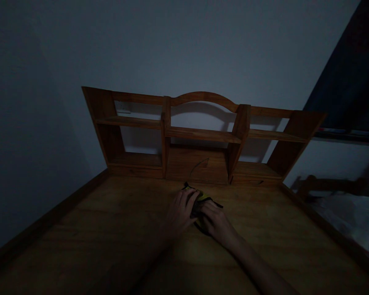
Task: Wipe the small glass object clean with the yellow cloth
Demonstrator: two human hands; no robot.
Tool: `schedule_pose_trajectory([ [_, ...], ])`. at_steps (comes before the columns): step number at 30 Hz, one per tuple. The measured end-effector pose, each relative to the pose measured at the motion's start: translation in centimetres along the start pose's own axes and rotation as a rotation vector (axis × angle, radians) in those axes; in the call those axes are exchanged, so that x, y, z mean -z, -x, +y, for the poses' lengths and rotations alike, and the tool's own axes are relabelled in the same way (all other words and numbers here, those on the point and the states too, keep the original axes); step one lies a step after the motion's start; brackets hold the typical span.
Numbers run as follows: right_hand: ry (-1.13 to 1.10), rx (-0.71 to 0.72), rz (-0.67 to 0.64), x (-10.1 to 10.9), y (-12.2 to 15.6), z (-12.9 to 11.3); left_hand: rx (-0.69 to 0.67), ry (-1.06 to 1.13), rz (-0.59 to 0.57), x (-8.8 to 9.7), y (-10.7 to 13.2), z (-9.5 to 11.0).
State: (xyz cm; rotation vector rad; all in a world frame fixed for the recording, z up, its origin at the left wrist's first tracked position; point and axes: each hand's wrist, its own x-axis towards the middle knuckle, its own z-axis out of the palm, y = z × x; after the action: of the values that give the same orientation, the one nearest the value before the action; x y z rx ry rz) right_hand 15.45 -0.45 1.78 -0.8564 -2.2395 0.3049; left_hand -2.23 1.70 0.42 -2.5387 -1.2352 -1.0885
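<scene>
A small yellow cloth with a dark edge (199, 198) lies bunched on the wooden desk top (110, 229), just in front of the shelf unit. My left hand (180, 213) rests on its left part with the fingers stretched forward over it. Pressed close beside it, my right hand (215, 221) lies on the cloth's right part, its fingers curled onto the fabric. Both hands cover most of the cloth. The room is dim.
A wooden shelf unit (203, 135) with bare compartments stands at the back of the desk against a pale wall. Raised wooden rims run along the desk's left and right sides. Beyond the right rim lie a blurred wooden piece (326, 184) and something white.
</scene>
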Motion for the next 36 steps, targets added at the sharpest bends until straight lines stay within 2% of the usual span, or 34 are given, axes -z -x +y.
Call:
schedule_pose_trajectory([
  [17, -0.038, 0.000, -0.021, -0.54, 0.36, 0.30, -0.028, 0.018, -0.019, -0.26, -0.10, -0.57],
  [31, -0.061, -0.020, -0.020, -0.30, 0.20, -0.27, -0.044, 0.018, 0.013, -0.63, 0.06, -0.80],
  [36, -0.062, -0.015, -0.020, -0.48, 0.32, -0.11, -0.029, 0.020, -0.017, -0.37, 0.01, -0.69],
])
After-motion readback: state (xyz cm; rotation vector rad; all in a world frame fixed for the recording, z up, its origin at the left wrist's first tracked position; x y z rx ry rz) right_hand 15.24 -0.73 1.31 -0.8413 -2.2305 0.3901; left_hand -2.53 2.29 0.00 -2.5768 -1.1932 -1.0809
